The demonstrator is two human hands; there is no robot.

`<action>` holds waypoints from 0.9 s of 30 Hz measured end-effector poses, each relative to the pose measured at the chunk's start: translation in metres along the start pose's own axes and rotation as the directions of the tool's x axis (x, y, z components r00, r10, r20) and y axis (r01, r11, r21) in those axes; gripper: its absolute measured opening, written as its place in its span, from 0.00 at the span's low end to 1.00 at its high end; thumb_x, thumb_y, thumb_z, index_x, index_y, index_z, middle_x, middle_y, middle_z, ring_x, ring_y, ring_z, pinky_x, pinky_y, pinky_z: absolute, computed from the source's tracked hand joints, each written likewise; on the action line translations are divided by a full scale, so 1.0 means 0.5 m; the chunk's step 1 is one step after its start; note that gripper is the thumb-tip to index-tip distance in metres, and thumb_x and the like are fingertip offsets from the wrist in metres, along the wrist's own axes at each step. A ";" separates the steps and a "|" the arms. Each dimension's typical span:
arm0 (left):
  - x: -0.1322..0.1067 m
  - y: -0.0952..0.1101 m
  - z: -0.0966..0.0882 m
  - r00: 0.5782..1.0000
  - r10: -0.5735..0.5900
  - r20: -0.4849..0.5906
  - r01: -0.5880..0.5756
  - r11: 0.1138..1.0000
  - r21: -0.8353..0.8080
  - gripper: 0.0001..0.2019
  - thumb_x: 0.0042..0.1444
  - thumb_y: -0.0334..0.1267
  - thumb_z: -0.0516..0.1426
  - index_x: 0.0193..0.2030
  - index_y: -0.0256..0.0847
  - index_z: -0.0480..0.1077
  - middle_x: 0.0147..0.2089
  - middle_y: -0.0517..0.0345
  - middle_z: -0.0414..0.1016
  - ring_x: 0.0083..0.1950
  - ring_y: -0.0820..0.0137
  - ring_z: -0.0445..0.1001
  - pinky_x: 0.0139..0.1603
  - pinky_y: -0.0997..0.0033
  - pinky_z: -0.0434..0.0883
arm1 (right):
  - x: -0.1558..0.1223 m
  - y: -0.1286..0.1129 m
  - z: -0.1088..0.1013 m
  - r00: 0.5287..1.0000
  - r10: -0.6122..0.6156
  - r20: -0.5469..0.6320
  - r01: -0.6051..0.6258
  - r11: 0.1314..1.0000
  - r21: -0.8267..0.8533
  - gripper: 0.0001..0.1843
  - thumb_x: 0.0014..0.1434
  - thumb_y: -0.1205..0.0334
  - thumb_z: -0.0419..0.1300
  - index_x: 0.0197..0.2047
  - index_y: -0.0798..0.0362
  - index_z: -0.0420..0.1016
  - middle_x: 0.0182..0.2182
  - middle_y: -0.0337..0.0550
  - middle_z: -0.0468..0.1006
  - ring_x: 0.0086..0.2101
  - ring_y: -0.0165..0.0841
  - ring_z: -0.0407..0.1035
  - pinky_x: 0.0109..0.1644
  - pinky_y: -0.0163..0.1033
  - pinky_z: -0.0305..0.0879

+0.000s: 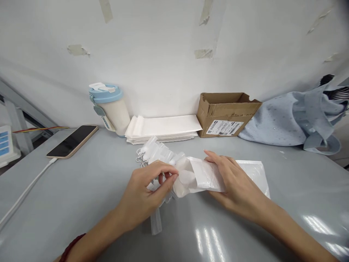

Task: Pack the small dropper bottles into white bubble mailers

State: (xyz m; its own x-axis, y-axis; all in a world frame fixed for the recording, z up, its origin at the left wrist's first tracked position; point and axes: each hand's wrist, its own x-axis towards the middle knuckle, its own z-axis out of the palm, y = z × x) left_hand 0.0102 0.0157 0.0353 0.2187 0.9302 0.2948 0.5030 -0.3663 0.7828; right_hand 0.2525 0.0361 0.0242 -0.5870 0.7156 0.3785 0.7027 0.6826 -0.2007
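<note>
A white padded envelope (208, 176) lies across the space between my hands, its mouth gaping toward the left. My right hand (231, 178) is wrapped around its middle, thumb below and fingers on top. At the mouth, my left hand (152, 193) pinches the lip with thumb and forefinger. Something white and rounded (187, 178) shows just inside the opening; its kind is unclear. Beside and partly under my left hand is a heap of clear plastic tubes (160, 153) with white cords. One clear tube (156, 222) sticks out nearer me. White wrap (253, 174) extends past my right hand.
Along the wall stand a cream tumbler with a blue lid (114, 112), a stack of white envelopes (166, 127), an open cardboard box (229, 116) and a light blue cloth bag (278, 118). A phone (72, 142) on a white cable (29, 189) lies at left on the grey table (109, 174).
</note>
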 end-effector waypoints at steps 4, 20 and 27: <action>-0.009 0.002 0.000 1.000 0.013 0.006 -0.014 0.998 0.066 0.06 0.58 0.37 0.55 0.41 0.45 0.71 0.35 0.61 0.77 0.30 0.73 0.68 0.31 0.74 0.69 | 0.001 -0.005 -0.004 1.000 0.013 0.010 -0.013 1.000 0.009 0.37 0.57 0.65 0.54 0.66 0.53 0.41 0.47 0.53 0.72 0.44 0.45 0.67 0.44 0.52 0.68; -0.010 0.011 -0.029 0.894 -0.274 0.354 0.138 0.921 0.364 0.14 0.57 0.51 0.54 0.34 0.44 0.73 0.20 0.65 0.67 0.22 0.71 0.66 0.24 0.74 0.62 | 0.000 0.013 -0.011 0.999 0.048 -0.025 -0.051 0.989 -0.137 0.34 0.54 0.65 0.53 0.63 0.57 0.48 0.52 0.57 0.71 0.46 0.47 0.68 0.46 0.53 0.68; -0.032 0.028 0.022 0.885 -0.268 0.379 -0.010 0.805 0.593 0.11 0.57 0.43 0.52 0.31 0.40 0.70 0.27 0.54 0.74 0.29 0.60 0.72 0.28 0.66 0.61 | 0.002 0.012 -0.009 0.999 0.031 -0.015 -0.033 0.988 -0.148 0.33 0.54 0.66 0.53 0.62 0.58 0.50 0.50 0.58 0.72 0.45 0.46 0.68 0.46 0.52 0.68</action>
State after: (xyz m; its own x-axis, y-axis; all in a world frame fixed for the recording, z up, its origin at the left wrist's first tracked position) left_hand 0.0227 -0.0043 0.0356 0.3759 0.9133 -0.1571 0.8988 -0.3180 0.3019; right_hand 0.2578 0.0401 0.0275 -0.5591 0.7339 0.3859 0.7732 0.6294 -0.0768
